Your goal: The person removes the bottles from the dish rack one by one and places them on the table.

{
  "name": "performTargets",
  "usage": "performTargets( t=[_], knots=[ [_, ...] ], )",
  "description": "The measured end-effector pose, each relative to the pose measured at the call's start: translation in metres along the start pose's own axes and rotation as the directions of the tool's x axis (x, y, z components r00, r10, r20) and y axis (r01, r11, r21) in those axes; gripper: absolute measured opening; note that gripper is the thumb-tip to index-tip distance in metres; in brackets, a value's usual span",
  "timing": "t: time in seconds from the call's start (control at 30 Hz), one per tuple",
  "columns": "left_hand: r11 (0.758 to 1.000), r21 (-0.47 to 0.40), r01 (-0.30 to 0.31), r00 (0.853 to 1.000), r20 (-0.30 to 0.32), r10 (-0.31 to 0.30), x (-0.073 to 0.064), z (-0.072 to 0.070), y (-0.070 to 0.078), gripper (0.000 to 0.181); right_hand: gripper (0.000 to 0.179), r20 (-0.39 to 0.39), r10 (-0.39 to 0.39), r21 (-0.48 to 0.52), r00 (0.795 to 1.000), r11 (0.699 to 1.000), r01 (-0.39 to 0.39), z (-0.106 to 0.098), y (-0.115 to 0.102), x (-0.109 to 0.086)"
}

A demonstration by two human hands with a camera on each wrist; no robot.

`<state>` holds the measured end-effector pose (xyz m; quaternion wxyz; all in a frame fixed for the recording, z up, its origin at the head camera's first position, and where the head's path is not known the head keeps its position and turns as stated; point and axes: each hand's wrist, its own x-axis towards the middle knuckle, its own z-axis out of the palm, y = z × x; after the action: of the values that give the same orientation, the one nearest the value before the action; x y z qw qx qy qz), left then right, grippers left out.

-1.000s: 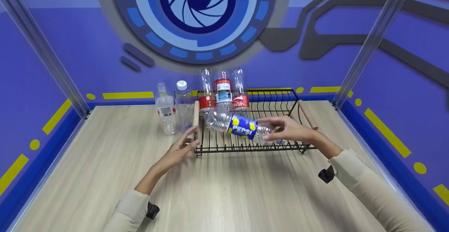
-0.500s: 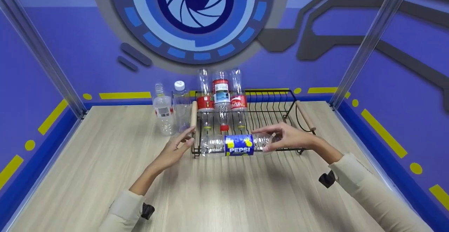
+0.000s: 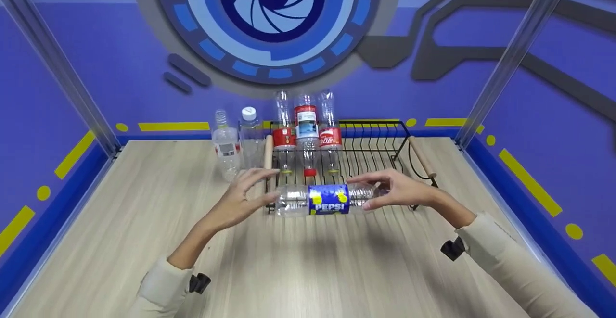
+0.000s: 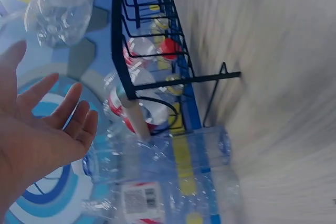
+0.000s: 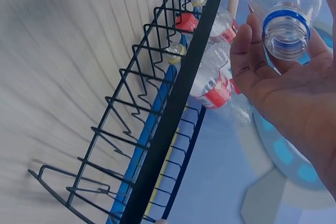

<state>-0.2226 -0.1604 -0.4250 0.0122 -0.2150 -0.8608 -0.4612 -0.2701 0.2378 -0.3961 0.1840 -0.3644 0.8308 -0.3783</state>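
Note:
An empty Pepsi bottle (image 3: 328,200) lies sideways in the air over the front edge of the black wire rack (image 5: 180,95). My right hand (image 3: 402,190) grips it near the neck; its uncapped mouth and blue ring show in the right wrist view. At the bottle's base end is my left hand (image 3: 236,202), thumb and fingers spread. In the left wrist view, a gap shows between those fingers and the bottle base (image 4: 60,17). Three red-labelled bottles stand neck down in the rack's left part, the middle one (image 3: 306,120) with a red cap.
Left of the rack, a clear bottle (image 3: 226,149) with a barcode label stands upright beside a white-capped bottle (image 3: 249,114). The rack has a wooden handle (image 3: 422,157) on its right side. A blue patterned wall (image 3: 168,111) rises behind the table.
The Pepsi bottle has turned from tilted to level and come toward the front, off the rack's middle. My left hand has moved from the rack's left handle to the bottle's base, its fingers spreading.

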Motion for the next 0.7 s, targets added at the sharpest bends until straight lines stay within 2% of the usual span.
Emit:
performTargets(
  t=[0.17, 0.33, 0.7],
  knots=[
    [0.997, 0.040, -0.066, 0.993, 0.098, 0.062, -0.003, 0.008, 0.015, 0.065, 0.061, 0.003, -0.031, 0.017, 1.000, 0.999, 0.031, 0.006, -0.003, 0.002],
    [0.990, 0.044, -0.135, 0.980, 0.156, 0.126, -0.003, 0.015, 0.022, 0.067, 0.061, -0.004, -0.037, 0.007, 0.999, 0.999, 0.037, 0.010, -0.007, 0.003],
    [0.980, 0.146, -0.132, 0.973, 0.210, 0.100, -0.006, 0.022, 0.028, 0.075, 0.062, -0.001, -0.067, -0.045, 0.998, 0.997, 0.067, 0.019, -0.010, 0.007]
  ],
)
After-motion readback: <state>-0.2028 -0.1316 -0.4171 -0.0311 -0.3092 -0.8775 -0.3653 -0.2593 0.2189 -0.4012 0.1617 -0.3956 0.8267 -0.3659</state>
